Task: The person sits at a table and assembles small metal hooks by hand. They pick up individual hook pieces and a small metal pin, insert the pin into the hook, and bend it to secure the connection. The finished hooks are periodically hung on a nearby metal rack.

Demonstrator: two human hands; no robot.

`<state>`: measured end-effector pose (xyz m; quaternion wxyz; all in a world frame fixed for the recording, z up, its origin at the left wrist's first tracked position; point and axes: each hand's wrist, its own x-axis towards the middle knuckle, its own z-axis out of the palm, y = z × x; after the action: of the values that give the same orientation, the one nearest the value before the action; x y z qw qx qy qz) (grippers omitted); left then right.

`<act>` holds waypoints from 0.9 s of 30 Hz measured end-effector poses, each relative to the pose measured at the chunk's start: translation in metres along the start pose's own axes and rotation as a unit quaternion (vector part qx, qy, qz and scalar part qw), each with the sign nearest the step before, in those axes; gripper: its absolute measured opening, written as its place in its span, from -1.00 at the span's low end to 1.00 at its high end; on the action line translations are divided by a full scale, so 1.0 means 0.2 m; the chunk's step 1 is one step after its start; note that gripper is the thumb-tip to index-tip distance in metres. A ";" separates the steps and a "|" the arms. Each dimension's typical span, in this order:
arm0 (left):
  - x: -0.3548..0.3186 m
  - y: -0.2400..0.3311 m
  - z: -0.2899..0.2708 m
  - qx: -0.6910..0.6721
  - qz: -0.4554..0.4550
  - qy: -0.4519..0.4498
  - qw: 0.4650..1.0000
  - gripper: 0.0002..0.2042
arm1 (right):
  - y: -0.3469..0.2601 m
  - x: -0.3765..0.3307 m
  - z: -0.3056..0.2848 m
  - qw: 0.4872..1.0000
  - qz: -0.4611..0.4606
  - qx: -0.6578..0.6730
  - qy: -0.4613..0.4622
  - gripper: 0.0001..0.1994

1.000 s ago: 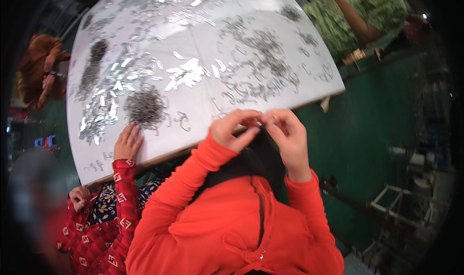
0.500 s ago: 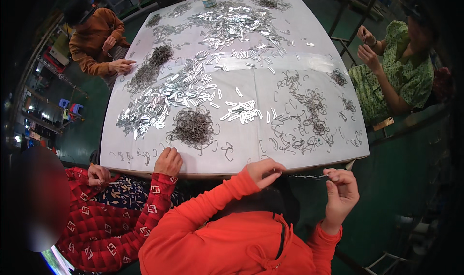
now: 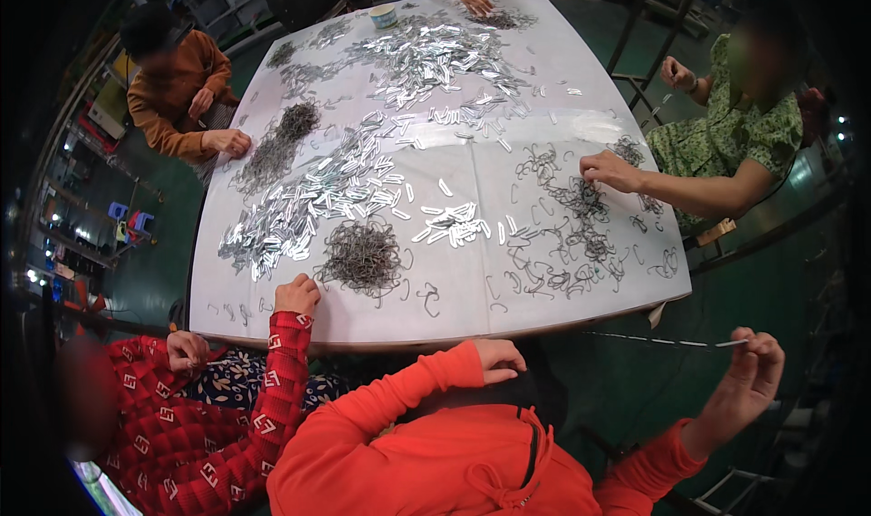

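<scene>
right hand [image 3: 746, 371] pinches a thin wire [image 3: 667, 341] drawn out past the table edge

the right fingers [image 3: 742, 348] are closed on the end of the thin wire, which runs away from them toward the near corner of the white table [image 3: 544, 271]. the left hand [image 3: 497, 356] sits curled at the table's near edge, fingers bent inward; i cannot tell whether they hold anything. beyond the left fingers lies a dark heap of wire hooks [image 3: 363, 255], with shiny metal clips [image 3: 308, 198] spread farther off. a red patterned sleeve [image 3: 272, 389] of a neighbouring person reaches to the table just left of the left hand.
</scene>
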<state>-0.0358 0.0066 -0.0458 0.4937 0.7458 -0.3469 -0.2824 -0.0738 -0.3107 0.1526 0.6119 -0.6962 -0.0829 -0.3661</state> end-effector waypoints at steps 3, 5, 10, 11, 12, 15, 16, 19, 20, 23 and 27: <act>-0.01 -0.03 0.03 -0.023 -0.012 -0.020 0.999 -0.79 | -0.06 0.04 -0.17 0.999 -0.023 -0.020 0.033 -0.89; -0.01 -0.05 0.03 -0.019 -0.005 -0.015 1.000 -0.79 | -0.10 0.06 -0.33 0.995 -0.035 -0.029 0.088 -0.87; 0.04 -0.04 0.00 -0.010 0.030 -0.017 0.999 -0.80 | -0.32 0.03 -0.75 0.982 -0.033 -0.009 0.188 -0.77; 0.07 -0.03 0.01 -0.006 0.048 -0.026 0.998 -0.81 | -0.35 0.03 -0.79 0.975 -0.059 -0.092 0.194 -0.75; 0.11 -0.02 0.00 -0.007 0.059 -0.030 0.998 -0.82 | -0.41 0.02 -0.84 0.964 -0.057 -0.109 0.236 -0.76; 0.15 0.04 0.02 0.018 0.073 -0.026 0.997 -0.84 | -0.51 0.03 -0.76 0.969 -0.059 -0.115 0.208 -0.81; 0.19 0.05 0.03 0.008 0.067 -0.026 0.997 -0.85 | -0.55 0.04 -0.74 0.971 -0.071 -0.123 0.190 -0.82; 0.21 0.12 0.05 0.011 0.038 -0.017 0.999 -0.86 | -0.61 -0.01 -0.79 0.958 -0.085 -0.165 0.221 -0.87; 0.24 0.09 0.06 0.013 0.048 -0.026 0.998 -0.87 | -0.63 -0.06 -0.81 0.952 -0.076 -0.177 0.237 -0.88; 0.26 0.07 0.06 -0.001 0.056 -0.009 0.998 -0.87 | -0.73 -0.25 -0.86 0.936 -0.086 -0.207 0.270 -0.89; 0.37 -0.01 -0.01 0.026 0.066 -0.018 0.997 -0.90 | -0.86 -0.43 -0.89 0.901 -0.068 -0.271 0.331 -0.89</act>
<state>0.0105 -0.0502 -0.0524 0.4856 0.7288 -0.4112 -0.2531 -0.3053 -0.4035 0.2329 0.3656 -0.6661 0.1796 -0.6248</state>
